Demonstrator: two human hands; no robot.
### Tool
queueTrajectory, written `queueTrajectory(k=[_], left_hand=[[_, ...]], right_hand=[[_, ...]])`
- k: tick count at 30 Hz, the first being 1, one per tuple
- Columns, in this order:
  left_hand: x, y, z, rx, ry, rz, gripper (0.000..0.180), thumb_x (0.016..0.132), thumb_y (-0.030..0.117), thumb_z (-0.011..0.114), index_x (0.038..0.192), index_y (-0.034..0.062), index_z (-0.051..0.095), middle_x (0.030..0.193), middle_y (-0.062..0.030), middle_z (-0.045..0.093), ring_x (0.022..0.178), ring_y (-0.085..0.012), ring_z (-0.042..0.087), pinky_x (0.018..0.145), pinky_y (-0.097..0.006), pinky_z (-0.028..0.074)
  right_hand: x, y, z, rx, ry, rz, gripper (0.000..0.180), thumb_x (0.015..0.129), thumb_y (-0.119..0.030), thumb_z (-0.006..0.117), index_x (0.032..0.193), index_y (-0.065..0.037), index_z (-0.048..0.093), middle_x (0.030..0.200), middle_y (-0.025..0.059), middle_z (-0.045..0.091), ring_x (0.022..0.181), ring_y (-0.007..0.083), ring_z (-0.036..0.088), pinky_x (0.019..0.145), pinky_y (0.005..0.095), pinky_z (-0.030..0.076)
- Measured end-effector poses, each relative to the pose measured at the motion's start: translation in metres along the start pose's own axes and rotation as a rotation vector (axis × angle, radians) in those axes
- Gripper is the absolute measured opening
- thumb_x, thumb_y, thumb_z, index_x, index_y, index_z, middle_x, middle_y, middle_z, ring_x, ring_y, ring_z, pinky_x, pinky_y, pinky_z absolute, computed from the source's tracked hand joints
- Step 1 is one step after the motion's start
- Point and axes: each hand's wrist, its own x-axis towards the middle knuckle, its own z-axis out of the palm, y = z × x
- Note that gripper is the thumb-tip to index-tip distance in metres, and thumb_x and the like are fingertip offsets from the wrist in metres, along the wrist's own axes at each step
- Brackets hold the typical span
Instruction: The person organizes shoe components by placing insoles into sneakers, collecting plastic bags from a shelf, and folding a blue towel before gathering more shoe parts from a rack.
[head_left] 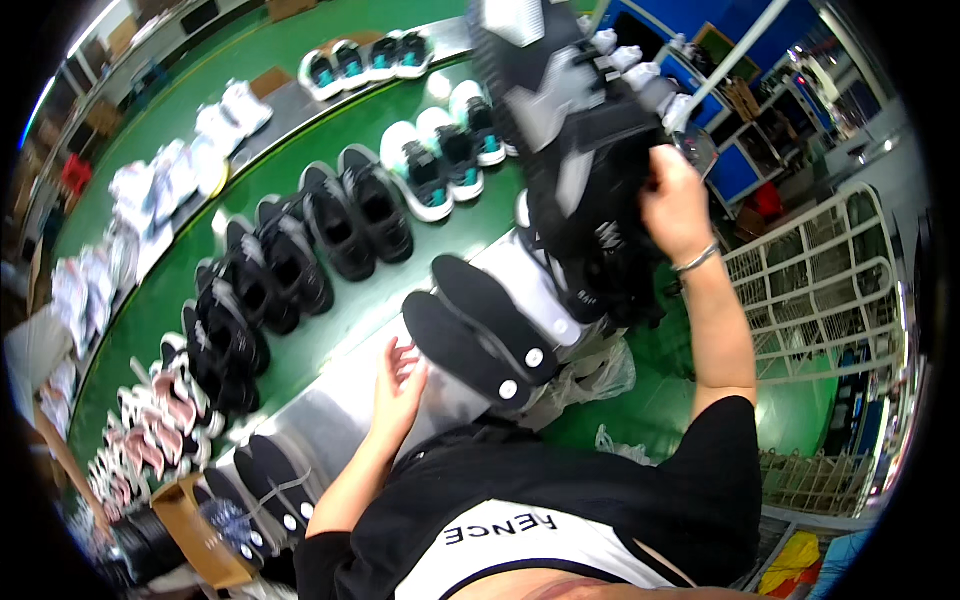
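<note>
At the right, my right hand [680, 205] is closed on the edge of a black shoe [615, 150] in a dark cluster. Motion blur hides where one shoe ends and another starts, and a grey-and-black sole shows at its top. My left hand [400, 385] holds nothing, its fingers apart and slightly curled. Just right of it lie two black insoles [468, 345] with round white stickers at their near ends, side by side on the metal ledge. A pale insole [535, 300] lies beyond them, partly under the black shoes.
A green conveyor [370, 290] carries rows of black shoes [340, 220], white-and-black shoes [415, 170] and pink-and-white shoes [150, 430]. More insoles [265, 480] and a cardboard box [205, 535] sit at lower left. A white wire rack [815, 285] stands at right, a plastic bag [590, 380] below the ledge.
</note>
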Motion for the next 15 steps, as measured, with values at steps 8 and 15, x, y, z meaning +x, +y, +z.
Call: queueTrajectory(k=[8, 15], left_hand=[[-0.072, -0.005, -0.060, 0.215, 0.308, 0.092, 0.089, 0.065, 0.020, 0.063, 0.127, 0.0043, 0.001, 0.126, -0.0149, 0.012, 0.113, -0.0262, 0.025, 0.087, -0.038, 0.032], [-0.116, -0.087, -0.103, 0.275, 0.290, -0.134, 0.082, 0.063, 0.017, 0.061, 0.125, -0.0014, 0.010, 0.116, -0.0232, 0.026, 0.110, -0.0304, 0.029, 0.086, -0.037, 0.033]], right_hand=[[-0.136, -0.231, 0.124, 0.085, -0.241, -0.432, 0.008, 0.061, -0.014, 0.052, 0.068, -0.009, 0.051, 0.067, 0.0037, 0.047, 0.066, 0.0168, 0.050, 0.047, 0.0255, 0.044], [-0.215, -0.271, 0.151, 0.154, -0.725, -0.485, 0.022, 0.067, -0.023, 0.058, 0.078, -0.006, 0.052, 0.077, 0.0087, 0.049, 0.072, 0.0228, 0.053, 0.056, 0.0322, 0.046]])
